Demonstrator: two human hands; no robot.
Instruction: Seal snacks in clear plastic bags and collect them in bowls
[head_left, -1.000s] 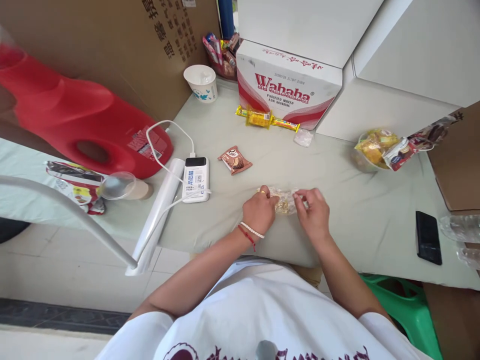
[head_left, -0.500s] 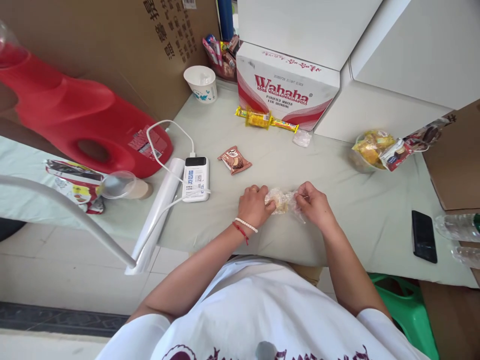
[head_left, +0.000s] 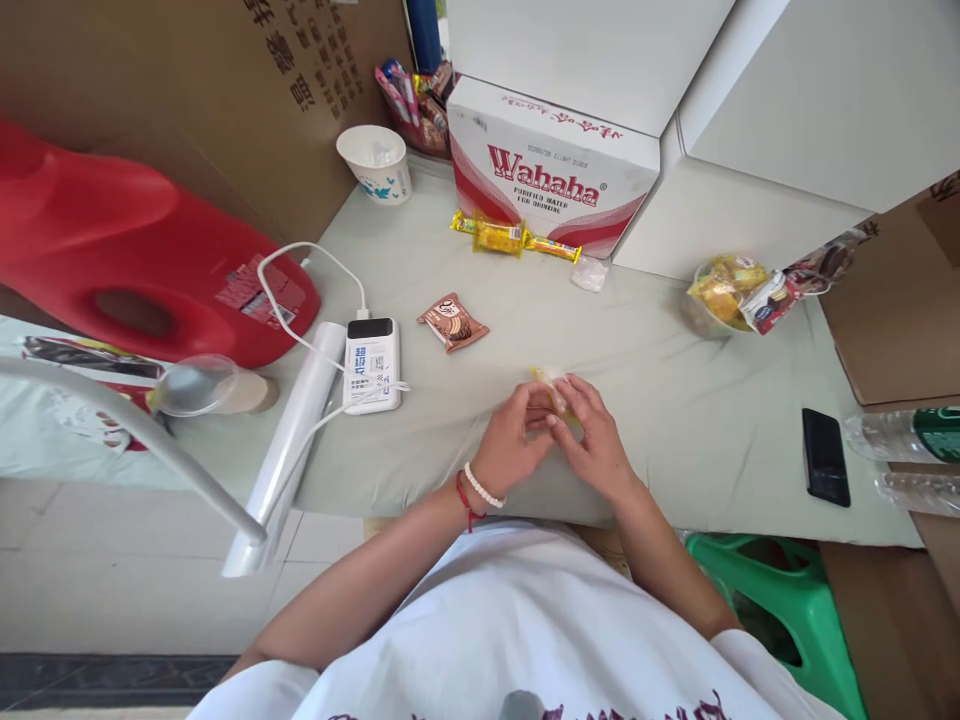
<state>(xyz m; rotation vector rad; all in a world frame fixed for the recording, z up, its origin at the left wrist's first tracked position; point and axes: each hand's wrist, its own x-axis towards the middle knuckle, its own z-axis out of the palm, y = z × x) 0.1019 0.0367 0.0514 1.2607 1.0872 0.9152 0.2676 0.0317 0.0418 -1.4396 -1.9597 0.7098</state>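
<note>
A small yellow snack in clear crinkled plastic wrap [head_left: 553, 377] is between my two hands, near the front of the table. My left hand [head_left: 516, 432], with a white bead bracelet and a red cord at the wrist, curls its fingers round the left side of it. From the right, my right hand [head_left: 597, 440] closes over the same wrap, its thumb meeting the left fingers. Most of the snack is hidden by the fingers. A brown wrapped biscuit [head_left: 453, 322] lies beyond my left hand.
Left are a white power bank [head_left: 372, 362] with cable, a plastic film roll [head_left: 289, 440] and a red jug [head_left: 150, 250]. Behind are a paper cup [head_left: 379, 170], a Wahaha box [head_left: 551, 175] and yellow snack packets [head_left: 499, 237]. Right are a snack bowl [head_left: 709, 312] and a phone [head_left: 826, 457].
My hands have come together; before, they were apart with the clear wrap stretched between them. The wrap is now bunched within the fingers and yellow shows. The view has shifted slightly.
</note>
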